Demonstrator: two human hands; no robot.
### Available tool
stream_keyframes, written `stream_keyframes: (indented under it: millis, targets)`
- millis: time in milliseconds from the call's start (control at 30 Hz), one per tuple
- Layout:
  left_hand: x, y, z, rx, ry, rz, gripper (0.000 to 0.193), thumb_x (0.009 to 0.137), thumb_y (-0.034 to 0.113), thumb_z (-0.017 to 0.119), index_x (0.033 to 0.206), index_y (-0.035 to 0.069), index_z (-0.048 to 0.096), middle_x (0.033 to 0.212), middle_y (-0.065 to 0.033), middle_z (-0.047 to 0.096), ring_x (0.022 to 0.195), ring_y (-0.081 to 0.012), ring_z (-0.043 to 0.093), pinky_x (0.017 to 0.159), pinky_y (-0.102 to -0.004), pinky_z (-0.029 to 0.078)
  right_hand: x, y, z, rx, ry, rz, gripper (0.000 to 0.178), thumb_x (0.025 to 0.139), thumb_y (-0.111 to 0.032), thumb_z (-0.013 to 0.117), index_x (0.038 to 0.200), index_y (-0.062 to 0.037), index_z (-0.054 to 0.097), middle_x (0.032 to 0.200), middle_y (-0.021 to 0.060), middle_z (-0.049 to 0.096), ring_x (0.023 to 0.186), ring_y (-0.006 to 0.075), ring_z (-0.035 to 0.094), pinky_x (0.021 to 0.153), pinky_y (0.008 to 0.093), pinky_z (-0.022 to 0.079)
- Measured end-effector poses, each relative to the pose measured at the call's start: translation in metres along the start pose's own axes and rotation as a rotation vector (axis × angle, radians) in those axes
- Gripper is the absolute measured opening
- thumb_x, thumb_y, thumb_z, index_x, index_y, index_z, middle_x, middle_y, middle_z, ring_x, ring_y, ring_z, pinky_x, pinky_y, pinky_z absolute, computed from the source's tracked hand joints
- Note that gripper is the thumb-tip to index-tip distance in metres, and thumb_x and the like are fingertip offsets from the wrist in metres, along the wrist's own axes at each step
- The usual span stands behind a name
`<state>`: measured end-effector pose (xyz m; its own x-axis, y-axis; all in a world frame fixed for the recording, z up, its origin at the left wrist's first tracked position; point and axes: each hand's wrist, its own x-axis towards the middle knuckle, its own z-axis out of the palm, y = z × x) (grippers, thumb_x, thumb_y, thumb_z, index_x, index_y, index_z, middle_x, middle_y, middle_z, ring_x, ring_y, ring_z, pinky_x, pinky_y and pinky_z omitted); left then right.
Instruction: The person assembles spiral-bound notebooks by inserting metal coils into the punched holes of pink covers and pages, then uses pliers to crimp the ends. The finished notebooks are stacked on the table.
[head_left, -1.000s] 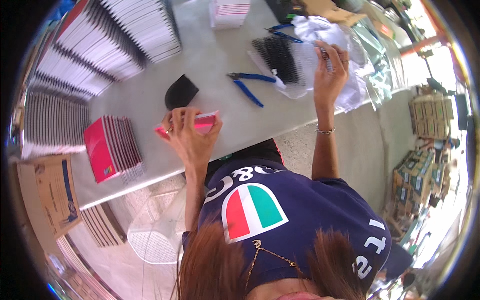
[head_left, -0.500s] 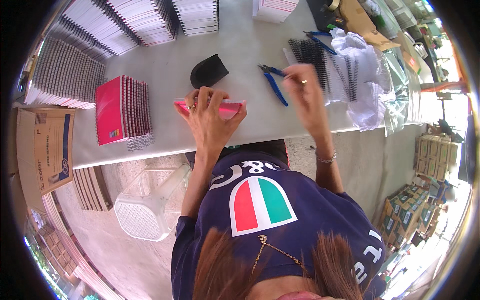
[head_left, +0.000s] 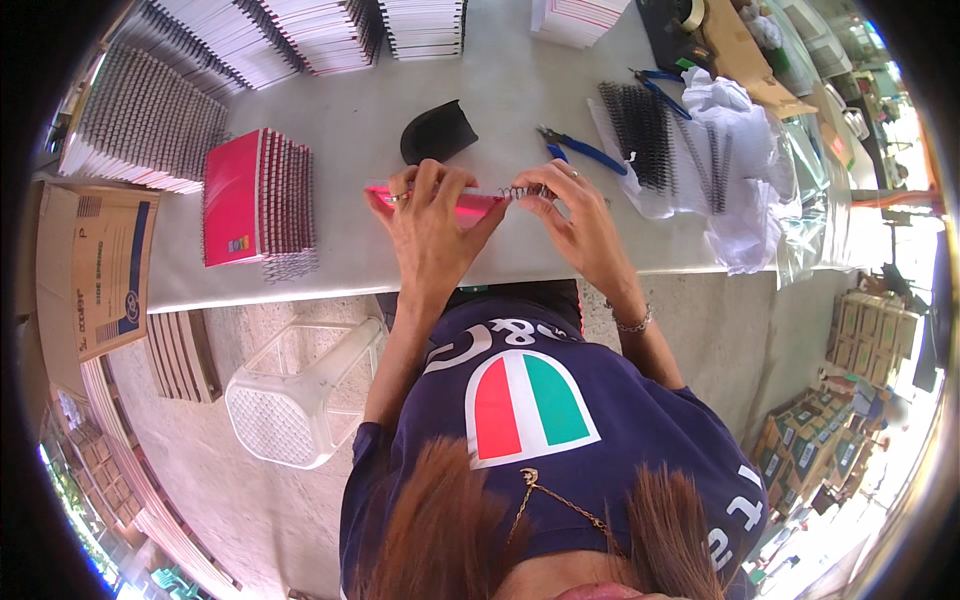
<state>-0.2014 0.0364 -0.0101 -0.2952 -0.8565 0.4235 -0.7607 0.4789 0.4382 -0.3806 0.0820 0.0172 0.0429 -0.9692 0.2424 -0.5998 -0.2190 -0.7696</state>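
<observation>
A pink notebook (head_left: 478,206) stands on its edge near the front of the table, with my left hand (head_left: 428,228) closed around it from above. Between the pinched fingers of my right hand (head_left: 588,228) is a dark spiral binding coil (head_left: 520,192). One end of the coil touches the notebook's right corner; whether it passes through the holes is too small to tell. Just beyond my right hand lie blue-handled cutting pliers (head_left: 597,155), partly hidden by the fingers. A black curved piece (head_left: 438,132) rests behind my left hand.
Left of my hands stands a stack of pink spiral notebooks (head_left: 232,200). Taller notebook stacks (head_left: 150,115) line the back left. Loose black coils (head_left: 638,130) and a second pair of pliers (head_left: 665,90) lie right, beside crumpled white plastic (head_left: 735,115). A white stool (head_left: 275,420) stands below.
My right hand has moved left from over the pliers to the notebook's right end, where a coil now shows in its fingers. My left hand keeps its grip. The view has shifted slightly.
</observation>
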Motion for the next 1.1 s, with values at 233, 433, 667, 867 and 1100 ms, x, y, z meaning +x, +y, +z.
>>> stream_keyframes:
  millis: [233, 433, 667, 867, 1100]
  targets:
    - [0.004, 0.003, -0.008, 0.033, -0.056, -0.018, 0.038, 0.072, 0.044, 0.080, 0.090, 0.015, 0.063, 0.094, 0.0004, 0.054, 0.102, -0.0269, 0.049, 0.091, -0.0532, 0.033, 0.000, 0.006, 0.010, -0.022, 0.016, -0.021, 0.014, 0.095, -0.009, 0.056, 0.108, -0.0066, 0.061, 0.093, 0.0083, 0.060, 0.092, 0.0268, 0.054, 0.089, 0.0385, 0.036]
    - [0.001, 0.002, -0.004, 0.090, -0.033, -0.005, 0.040, 0.075, 0.049, 0.076, 0.093, 0.016, 0.062, 0.095, 0.0016, 0.051, 0.102, -0.0244, 0.048, 0.090, -0.0561, 0.032, 0.001, 0.004, 0.004, -0.087, -0.013, -0.062, 0.011, 0.096, -0.008, 0.056, 0.104, -0.0023, 0.060, 0.095, 0.0107, 0.061, 0.093, 0.0288, 0.055, 0.090, 0.0377, 0.040]
    - [0.000, 0.002, -0.006, 0.069, -0.077, -0.030, 0.025, 0.083, 0.026, 0.073, 0.103, 0.017, 0.060, 0.102, 0.0012, 0.053, 0.107, -0.0251, 0.048, 0.094, -0.0570, 0.031, 0.005, 0.006, 0.009, -0.190, 0.000, -0.071, 0.014, 0.095, -0.013, 0.061, 0.103, -0.0027, 0.058, 0.090, 0.0116, 0.056, 0.093, 0.0299, 0.055, 0.090, 0.0388, 0.040]
    - [-0.004, 0.000, -0.012, -0.073, -0.006, -0.130, 0.031, 0.085, 0.019, 0.071, 0.113, 0.018, 0.060, 0.114, -0.0030, 0.052, 0.111, -0.0253, 0.048, 0.096, -0.0561, 0.032, 0.011, 0.001, 0.011, -0.234, -0.018, -0.061, 0.012, 0.094, -0.017, 0.060, 0.102, -0.0079, 0.058, 0.093, 0.0094, 0.056, 0.094, 0.0286, 0.054, 0.085, 0.0396, 0.038]
    - [-0.011, -0.011, -0.009, -0.239, 0.229, -0.150, 0.039, 0.082, 0.007, 0.076, 0.117, 0.011, 0.060, 0.125, -0.0147, 0.043, 0.111, -0.0315, 0.046, 0.094, -0.0453, 0.037, 0.024, -0.003, 0.012, -0.280, 0.050, -0.123, 0.009, 0.093, -0.014, 0.059, 0.101, -0.0107, 0.061, 0.098, 0.0080, 0.057, 0.099, 0.0284, 0.052, 0.090, 0.0409, 0.036]
